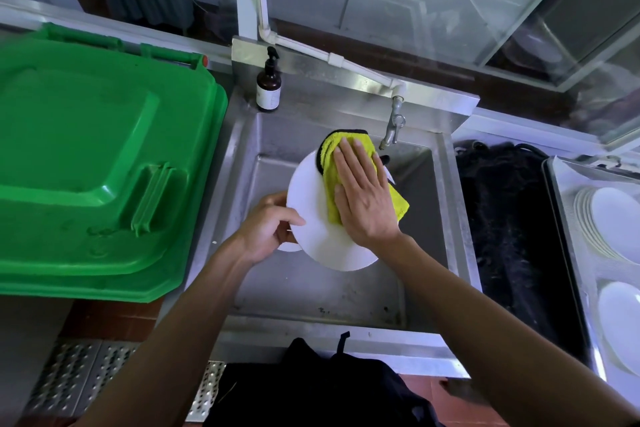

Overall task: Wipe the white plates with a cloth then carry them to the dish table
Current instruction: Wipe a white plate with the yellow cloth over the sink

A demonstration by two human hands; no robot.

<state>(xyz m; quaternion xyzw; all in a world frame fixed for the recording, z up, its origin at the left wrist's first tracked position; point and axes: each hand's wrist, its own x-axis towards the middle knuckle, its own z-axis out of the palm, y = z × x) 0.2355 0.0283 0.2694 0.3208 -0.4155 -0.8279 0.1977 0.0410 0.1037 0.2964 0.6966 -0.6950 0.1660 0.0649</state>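
Observation:
A round white plate (311,198) is held above the steel sink (346,295). My left hand (266,229) grips its left rim, thumb on top and fingers underneath. My right hand (363,194) lies flat with straight fingers on a yellow cloth with a black edge (330,149), pressing it onto the plate's upper right part. A sliver of another white plate (289,247) shows beneath my left hand. More white plates sit on a tray at the right: a stack (606,222) and a single one (620,319).
A big green bin lid (97,163) fills the left side. A brown pump bottle (268,87) stands on the sink's back ledge, and a metal tap (393,130) hangs over the basin. A dark mat (509,239) lies between sink and tray.

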